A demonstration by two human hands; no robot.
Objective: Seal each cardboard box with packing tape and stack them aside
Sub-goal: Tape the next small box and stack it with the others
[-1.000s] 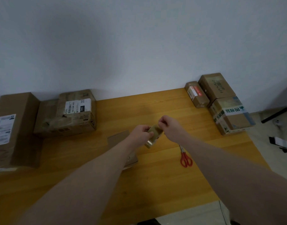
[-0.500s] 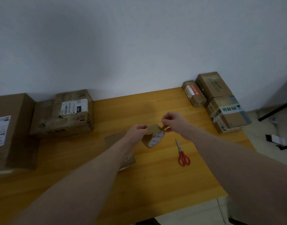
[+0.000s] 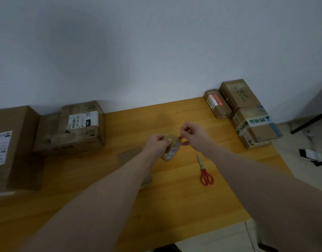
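Raised slightly since earlier, the brownish packing-tape roll [image 3: 170, 147] is being gripped by the left hand [image 3: 156, 144] while its end is being pinched by the right hand [image 3: 191, 133]; no sealing is being shown yet.

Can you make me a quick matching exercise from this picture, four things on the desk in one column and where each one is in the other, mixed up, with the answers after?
Things:
1. tape roll
2. red-handled scissors
3. box with green lettering
4. tall box with a white label

Places:
A. far left of the table
B. flat on the table, below the right hand
C. right edge of the table, near the wall
D. gripped in the left hand

Pairs: 1-D, 2-B, 3-C, 4-A
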